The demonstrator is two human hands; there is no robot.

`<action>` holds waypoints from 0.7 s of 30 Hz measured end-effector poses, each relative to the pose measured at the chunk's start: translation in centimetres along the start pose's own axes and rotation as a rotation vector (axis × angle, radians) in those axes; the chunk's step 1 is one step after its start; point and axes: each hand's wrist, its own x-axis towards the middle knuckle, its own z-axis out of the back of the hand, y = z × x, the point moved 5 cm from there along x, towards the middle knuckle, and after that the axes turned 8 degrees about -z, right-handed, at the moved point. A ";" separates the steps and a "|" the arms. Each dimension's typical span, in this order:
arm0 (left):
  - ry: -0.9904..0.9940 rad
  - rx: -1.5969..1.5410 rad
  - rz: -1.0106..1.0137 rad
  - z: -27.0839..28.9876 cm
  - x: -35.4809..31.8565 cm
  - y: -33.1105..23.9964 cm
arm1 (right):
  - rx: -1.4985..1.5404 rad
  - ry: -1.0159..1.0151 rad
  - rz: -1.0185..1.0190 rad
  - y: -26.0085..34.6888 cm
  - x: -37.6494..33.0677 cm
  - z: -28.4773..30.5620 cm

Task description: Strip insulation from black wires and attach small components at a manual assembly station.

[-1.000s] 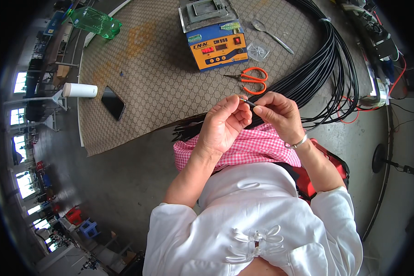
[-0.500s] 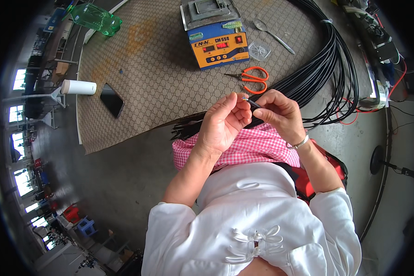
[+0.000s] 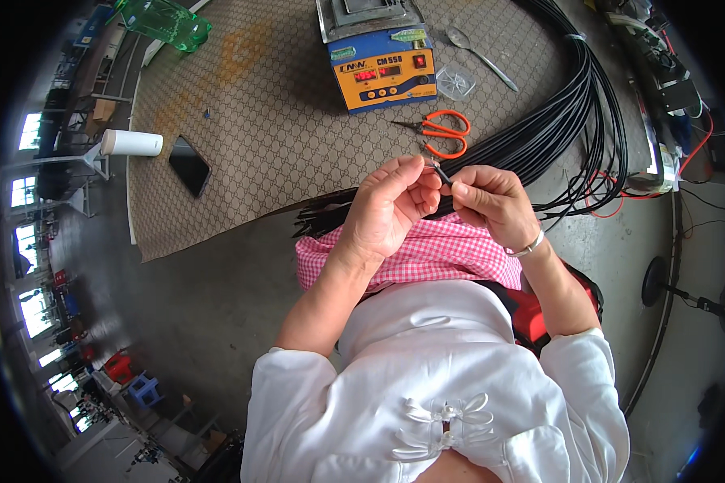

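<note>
Both my hands meet over the near edge of the table, in front of a big bundle of black cables (image 3: 540, 133). With thumb and fingers, my right hand (image 3: 498, 208) pinches a black cable (image 3: 443, 175) near its end. My left hand (image 3: 391, 205) is closed at the cable's tip, thumb against forefinger on the thin wires there; the other fingers curl loosely below. Just beyond the hands lie orange-handled scissors (image 3: 445, 134). Farther back stands a blue and orange solder pot (image 3: 387, 76) with lit red digits and a metal top.
A spoon (image 3: 491, 66) and a small clear plastic box (image 3: 456, 81) lie right of the pot. On the left are a phone (image 3: 189, 167), a white cup (image 3: 133, 143) on its side and a green bottle (image 3: 165, 24). Pink checked cloth (image 3: 427, 253) covers my lap.
The cable end has tilted a little between my hands, and my left fingers have closed on its tip. The view has shifted slightly; the table things stay put.
</note>
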 end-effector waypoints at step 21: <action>0.057 -0.089 0.029 -0.1 -0.2 0.0 | 0.068 0.050 -0.019 0.1 0.1 -0.3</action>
